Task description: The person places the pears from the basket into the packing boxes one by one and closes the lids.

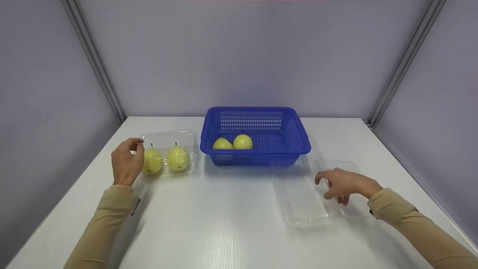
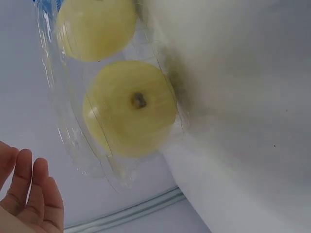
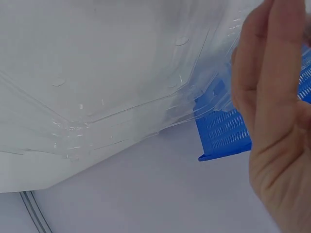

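Yellow pears, four in all: two inside the closed clear clamshell box (image 1: 170, 149), namely the left boxed pear (image 1: 152, 160) and the right boxed pear (image 1: 178, 158); two loose in the basket, namely the nearer basket pear (image 1: 222, 144) and the farther basket pear (image 1: 243, 141).
Blue slotted plastic basket (image 1: 291, 134): one.
Clear plastic boxes: two, the closed one and one open empty clamshell (image 1: 298, 200).
Hands: two, left hand (image 1: 127, 162) and right hand (image 1: 345, 185).
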The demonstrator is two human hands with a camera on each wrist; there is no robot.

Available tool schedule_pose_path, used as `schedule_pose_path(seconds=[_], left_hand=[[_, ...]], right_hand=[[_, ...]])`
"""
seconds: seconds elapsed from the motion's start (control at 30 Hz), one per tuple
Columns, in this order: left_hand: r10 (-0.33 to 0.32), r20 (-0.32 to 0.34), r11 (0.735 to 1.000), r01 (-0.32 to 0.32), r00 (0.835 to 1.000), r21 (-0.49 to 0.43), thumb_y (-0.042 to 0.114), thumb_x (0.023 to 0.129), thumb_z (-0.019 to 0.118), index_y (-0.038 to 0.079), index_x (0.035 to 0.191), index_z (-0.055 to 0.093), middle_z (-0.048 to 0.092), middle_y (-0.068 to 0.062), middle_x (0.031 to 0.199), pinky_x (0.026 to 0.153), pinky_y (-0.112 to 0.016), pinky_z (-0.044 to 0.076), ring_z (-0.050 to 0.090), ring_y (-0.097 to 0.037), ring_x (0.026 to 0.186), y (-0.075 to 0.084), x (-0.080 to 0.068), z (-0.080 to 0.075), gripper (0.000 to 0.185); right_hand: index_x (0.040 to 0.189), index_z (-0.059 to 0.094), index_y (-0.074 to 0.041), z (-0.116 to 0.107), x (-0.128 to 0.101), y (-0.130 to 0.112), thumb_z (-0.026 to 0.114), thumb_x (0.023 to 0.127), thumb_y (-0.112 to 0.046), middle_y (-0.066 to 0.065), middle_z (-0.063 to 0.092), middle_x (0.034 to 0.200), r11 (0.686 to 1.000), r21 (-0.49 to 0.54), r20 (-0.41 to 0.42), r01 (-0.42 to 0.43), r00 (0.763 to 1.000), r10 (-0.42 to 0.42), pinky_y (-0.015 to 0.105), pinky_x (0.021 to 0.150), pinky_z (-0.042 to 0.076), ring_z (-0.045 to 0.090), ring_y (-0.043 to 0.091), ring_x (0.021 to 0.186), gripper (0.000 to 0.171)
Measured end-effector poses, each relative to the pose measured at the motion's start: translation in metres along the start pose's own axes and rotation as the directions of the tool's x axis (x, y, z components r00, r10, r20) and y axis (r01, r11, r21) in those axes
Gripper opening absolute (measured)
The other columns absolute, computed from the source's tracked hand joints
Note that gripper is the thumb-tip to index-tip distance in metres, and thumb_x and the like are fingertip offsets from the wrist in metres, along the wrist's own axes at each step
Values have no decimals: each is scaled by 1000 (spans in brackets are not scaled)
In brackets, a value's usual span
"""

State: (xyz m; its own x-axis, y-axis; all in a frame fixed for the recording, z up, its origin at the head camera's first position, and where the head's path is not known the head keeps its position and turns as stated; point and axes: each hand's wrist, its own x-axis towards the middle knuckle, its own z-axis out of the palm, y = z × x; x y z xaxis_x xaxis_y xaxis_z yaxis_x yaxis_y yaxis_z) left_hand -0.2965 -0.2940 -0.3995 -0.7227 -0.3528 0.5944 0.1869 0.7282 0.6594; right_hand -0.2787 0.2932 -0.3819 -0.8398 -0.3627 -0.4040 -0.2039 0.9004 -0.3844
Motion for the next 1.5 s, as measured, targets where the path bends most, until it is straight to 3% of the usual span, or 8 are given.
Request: schedule_pose_path(seconds=[0.17,0.37,0.93,1.2,1.5], left_hand=[[83,-22,996,-83,996,26,7,93,54,-2,100,70,68,-21,91,78,-48,46,63,-36,85,5,-4,12,19],[166,2,985,-166,986,44,5,92,57,-2,98,70,68,-20,90,77,-48,48,63,-35,85,19,-9,26,16],[240,116,971,-240,964,-11,6,90,59,1,96,71,67,-13,84,72,-40,50,62,-27,78,71,-17,66,14],[262,269,962,-275,927,8,10,93,59,2,98,71,66,-12,87,71,-38,51,61,-25,78,103,-14,86,15],[216,435,966,-257,874,37,14,95,60,4,104,70,67,-10,93,78,-38,52,59,-23,84,136,-9,112,17]], right_hand=[[130,54,-10,4,5,-7,69,85,-12,10,57,79,1000,-1,4,11,1000,-11,39,52,57,62,19,50,47],[129,54,-9,11,10,-17,69,85,-14,9,59,77,999,10,-2,35,999,-35,40,52,57,63,19,49,47],[128,56,-5,24,21,-63,69,84,-16,9,61,72,999,6,-54,40,998,-39,39,51,56,60,15,44,47],[128,57,-6,27,24,-73,68,84,-16,9,62,67,1000,1,-65,28,997,-28,40,52,56,59,15,44,47],[127,58,-4,31,29,-75,68,83,-15,9,65,85,999,6,-79,42,996,-42,38,50,56,61,15,44,46]])
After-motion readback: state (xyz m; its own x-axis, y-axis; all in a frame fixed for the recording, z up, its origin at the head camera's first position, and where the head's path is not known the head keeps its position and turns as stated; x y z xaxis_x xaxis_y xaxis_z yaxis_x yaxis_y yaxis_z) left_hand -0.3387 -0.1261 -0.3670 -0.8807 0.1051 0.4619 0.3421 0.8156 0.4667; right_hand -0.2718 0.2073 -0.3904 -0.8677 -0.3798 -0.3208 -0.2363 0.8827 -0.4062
